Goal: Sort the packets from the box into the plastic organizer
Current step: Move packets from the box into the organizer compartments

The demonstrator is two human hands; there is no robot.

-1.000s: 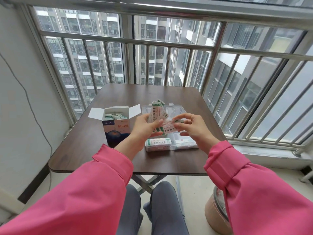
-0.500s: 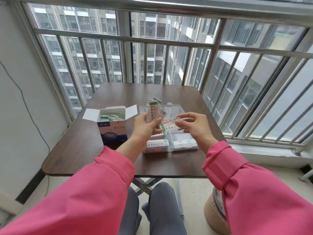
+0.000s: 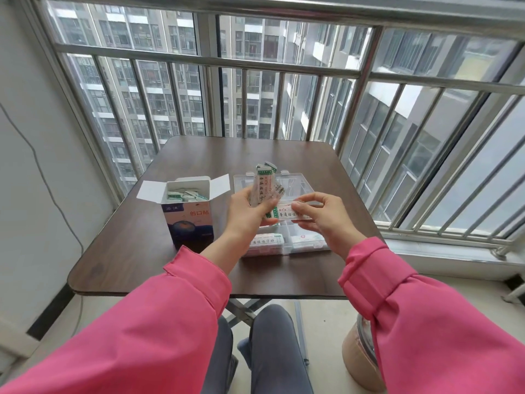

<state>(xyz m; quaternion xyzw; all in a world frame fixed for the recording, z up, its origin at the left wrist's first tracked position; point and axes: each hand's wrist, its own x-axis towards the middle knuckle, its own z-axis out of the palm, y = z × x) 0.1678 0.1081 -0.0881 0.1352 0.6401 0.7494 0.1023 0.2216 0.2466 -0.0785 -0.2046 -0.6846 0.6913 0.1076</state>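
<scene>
Head view: the only view, looking forward and down over a dark table (image 3: 136, 240).
Left hand (image 3: 250, 211): fingers curled round a bundle (image 3: 264, 183) of packets, held upright over the organizer (image 3: 301, 180); judged a supply kept in reach so single packets could be taken off it.
Right hand (image 3: 326, 217): thumb and fingertips pinched one packet (image 3: 289, 214) by its right end; the packet lay flat, its left end touching the left thumb, so it looked to be drawn off the bundle.
Box (image 3: 189, 220): left of the hands, upright, flaps folded open; more packets showed inside at the top, so sorting was judged unfinished.
Organizer: clear plastic, under and beyond the hands, lid tipped back at the far side.
Near-left compartment: held a stack of packets (image 3: 265, 241) lying flat.
Near-right compartment: held other white packets (image 3: 308, 238); print too small to read.
Next move, judged: the single packet needed lowering flat into the compartment with matching print.
Risk, judged: the fanned bundle could slip from a loose grip.
Surroundings: barred window (image 3: 255, 89) beyond the table; pink sleeves (image 3: 170, 322) in the near field.
</scene>
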